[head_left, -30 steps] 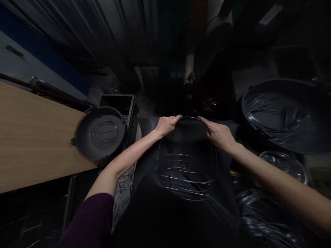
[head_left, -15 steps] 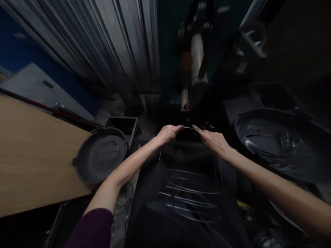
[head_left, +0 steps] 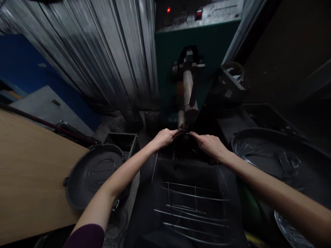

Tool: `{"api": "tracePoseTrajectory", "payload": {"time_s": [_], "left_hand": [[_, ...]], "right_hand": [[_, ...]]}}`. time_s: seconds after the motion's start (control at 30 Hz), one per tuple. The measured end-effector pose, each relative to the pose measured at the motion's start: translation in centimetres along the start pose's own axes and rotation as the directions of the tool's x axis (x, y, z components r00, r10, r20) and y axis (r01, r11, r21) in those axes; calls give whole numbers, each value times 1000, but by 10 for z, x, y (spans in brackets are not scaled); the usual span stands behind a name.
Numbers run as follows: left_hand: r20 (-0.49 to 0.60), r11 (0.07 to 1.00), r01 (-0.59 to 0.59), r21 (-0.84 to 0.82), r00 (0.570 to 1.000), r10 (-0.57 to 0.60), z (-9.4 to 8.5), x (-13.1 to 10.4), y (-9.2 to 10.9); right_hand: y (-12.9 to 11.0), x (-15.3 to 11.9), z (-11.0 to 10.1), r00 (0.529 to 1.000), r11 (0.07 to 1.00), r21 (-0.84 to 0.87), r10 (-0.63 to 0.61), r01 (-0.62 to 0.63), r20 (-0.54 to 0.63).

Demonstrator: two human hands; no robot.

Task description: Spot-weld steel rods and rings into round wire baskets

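Between my two hands runs a thin curved metal wire (head_left: 185, 133), held out in front of me at the lower electrode tips of a green machine that looks like a spot welder (head_left: 190, 82). My left hand (head_left: 164, 137) pinches the wire's left side. On the other side, my right hand (head_left: 210, 144) is closed on it with thumb and finger. Whether the wire touches the electrode is too dark to tell. Several bent wires (head_left: 196, 197) lie across the dark cloth (head_left: 144, 220) over my lap, below the hands.
At the left, a round grey basin (head_left: 74, 182) holds thin wires beside a wooden board (head_left: 33, 172). A black crate (head_left: 133, 141) stands behind it. To the right is a larger dark basin (head_left: 238, 137) with many shiny wires. A red lamp (head_left: 168, 9) glows on the machine.
The view has tilted up, showing the machine's top panel. Both hands have brought the wire forward, closer to the machine's electrode tips.
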State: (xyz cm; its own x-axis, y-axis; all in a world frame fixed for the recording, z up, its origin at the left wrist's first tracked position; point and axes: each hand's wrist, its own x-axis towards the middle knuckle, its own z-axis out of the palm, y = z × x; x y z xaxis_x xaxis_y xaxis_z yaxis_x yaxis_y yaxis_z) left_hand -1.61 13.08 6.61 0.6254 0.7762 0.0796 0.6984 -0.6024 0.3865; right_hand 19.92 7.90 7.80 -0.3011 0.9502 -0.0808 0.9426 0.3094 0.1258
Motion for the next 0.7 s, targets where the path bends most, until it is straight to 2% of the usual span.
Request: {"api": "tracePoseTrajectory", "payload": {"time_s": [0.17,0.37,0.7], "left_hand": [[10,997,9,79,1000,-9,-9,4,2],[-3,995,8,97,1000,-7,-9,6,1],[-7,1000,-18,-21,1000,18,-11,11,1]], "right_hand": [[4,8,-1,1000,999,44,-2,2,9],[6,8,-4,1000,997,68,24,-24,-1],[10,13,-4,999,992,122,39,-39,3]]}}
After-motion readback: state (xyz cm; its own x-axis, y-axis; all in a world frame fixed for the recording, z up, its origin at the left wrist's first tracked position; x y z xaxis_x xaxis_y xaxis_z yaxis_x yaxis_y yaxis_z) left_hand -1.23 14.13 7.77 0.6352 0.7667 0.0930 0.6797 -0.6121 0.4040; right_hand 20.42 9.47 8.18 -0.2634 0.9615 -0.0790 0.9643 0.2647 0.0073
